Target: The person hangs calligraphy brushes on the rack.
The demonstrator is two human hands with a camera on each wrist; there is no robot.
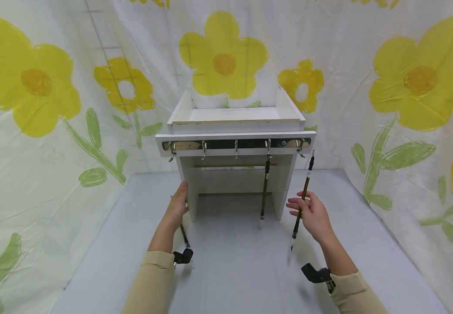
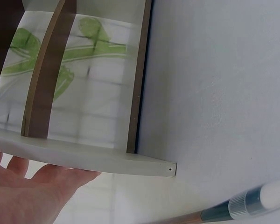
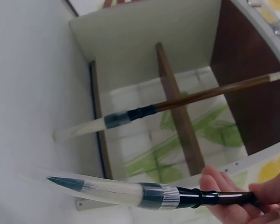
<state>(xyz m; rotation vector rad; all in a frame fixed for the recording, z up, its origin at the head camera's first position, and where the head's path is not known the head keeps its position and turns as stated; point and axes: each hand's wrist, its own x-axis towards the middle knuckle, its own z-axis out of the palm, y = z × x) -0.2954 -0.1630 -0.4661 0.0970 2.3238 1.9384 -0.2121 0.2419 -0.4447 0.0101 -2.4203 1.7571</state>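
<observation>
My right hand [image 1: 317, 218] pinches a calligraphy brush [image 3: 161, 196] by its dark handle, to the right of a white rack [image 1: 289, 174]. The brush tip points down, with a clear sleeve round the bristles. My left hand [image 1: 176, 207] is at the rack's left side panel [image 2: 93, 158], its fingertips along the outer face. A second calligraphy brush [image 1: 184, 234] slants down from this hand, its grip on the handle mostly hidden. A third calligraphy brush [image 1: 266, 181] hangs by its loop from the hook [image 1: 268, 146] second from the right.
Several metal hooks line a strip [image 1: 220, 145] across the rack's front; the others hold nothing. Above is an open white tray-like top [image 1: 234, 115], and a wooden bar [image 1: 230, 165] crosses below. The rack stands on a pale table [image 1: 234, 270] before a flower-patterned curtain [image 1: 159, 56].
</observation>
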